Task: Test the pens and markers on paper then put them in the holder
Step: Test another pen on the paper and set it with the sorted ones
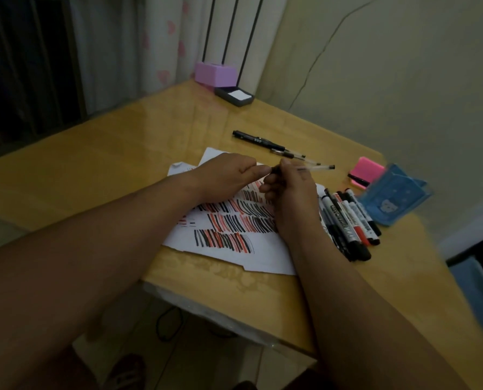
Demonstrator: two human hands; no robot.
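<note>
**Both hands on one clear pen above the paper**

Your desk (116, 164) carries everything. The paper (257, 254), striped with red and black strokes, lies toward its near edge. Both your forearms cross it and hide part of the strokes. At the far corner stands a purple box (215, 74), with a black tray (234, 95) just beside it. Near the right edge lies a blue case (392, 201), with a pink pad (366, 167) just behind it. A bunch of markers (347, 223) lies between the paper and the case. A few black pens (262, 140) lie just beyond your hands.

Your left hand (223, 178) and right hand (290, 198) meet over the far part of the paper and share one pen (316, 168). Your right fingers (286, 164) are curled round its barrel. Your left fingers (258, 171) pinch its dark end. The clear barrel points right, toward the pad.
</note>
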